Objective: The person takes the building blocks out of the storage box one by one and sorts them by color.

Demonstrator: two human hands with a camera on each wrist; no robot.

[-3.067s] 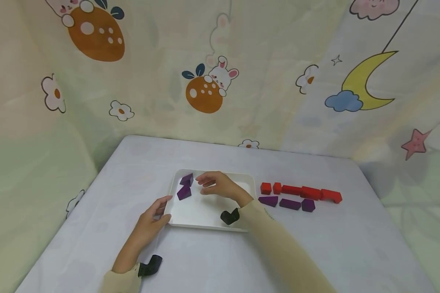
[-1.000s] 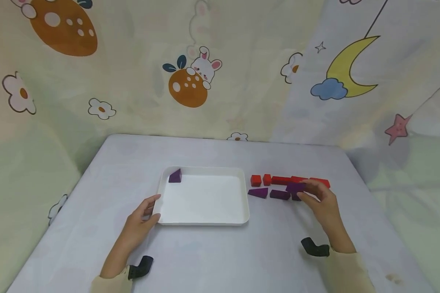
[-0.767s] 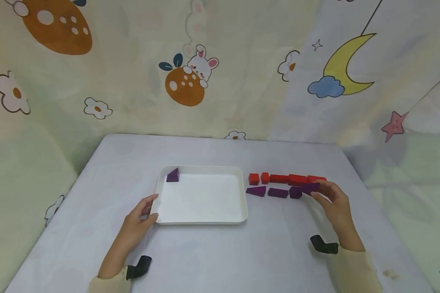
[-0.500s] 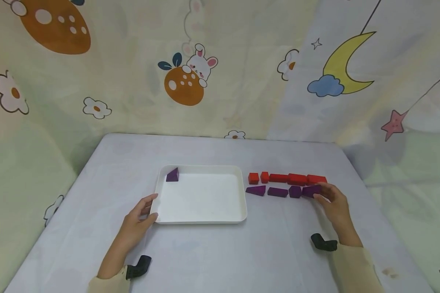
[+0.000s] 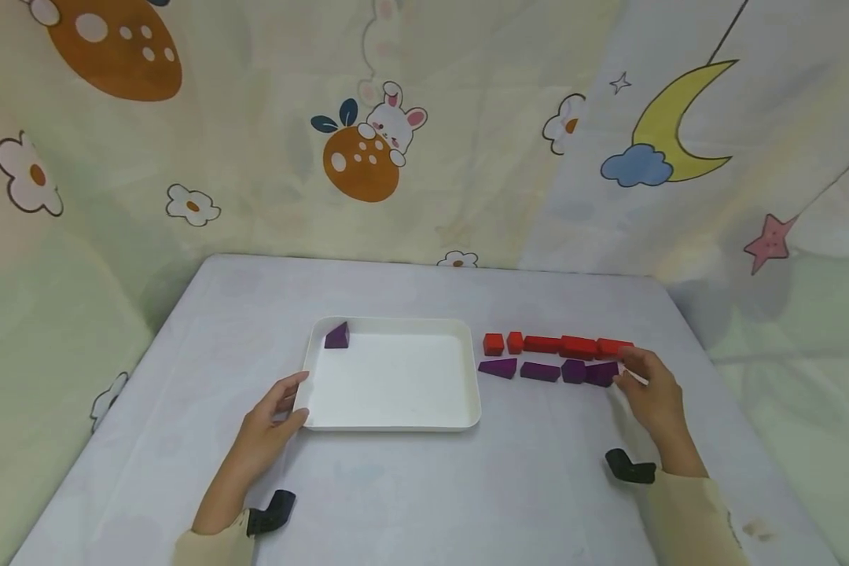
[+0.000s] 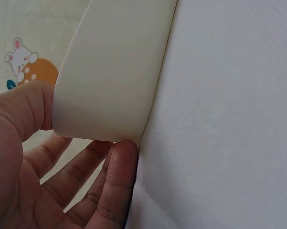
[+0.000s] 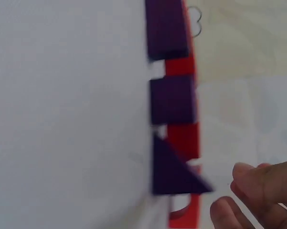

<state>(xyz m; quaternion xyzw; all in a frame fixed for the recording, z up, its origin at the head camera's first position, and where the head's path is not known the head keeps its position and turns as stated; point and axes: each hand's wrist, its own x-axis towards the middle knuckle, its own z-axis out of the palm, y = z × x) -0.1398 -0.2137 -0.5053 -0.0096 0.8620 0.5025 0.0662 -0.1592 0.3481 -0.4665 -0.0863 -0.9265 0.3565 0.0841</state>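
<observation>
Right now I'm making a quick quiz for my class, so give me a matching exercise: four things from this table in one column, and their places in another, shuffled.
Things:
1. left hand
2. right hand
3. lone purple block
4. red blocks

Places:
A. far row on the table, right of the tray
B. inside the tray's far left corner
C. at the tray's near left corner
D. by the right end of the purple row

Pairs: 1-C, 2-D, 3-B, 4-A

Both arms wear cream long sleeves [image 5: 686, 511], each wrist carrying a small black camera mount [image 5: 630, 468].
</observation>
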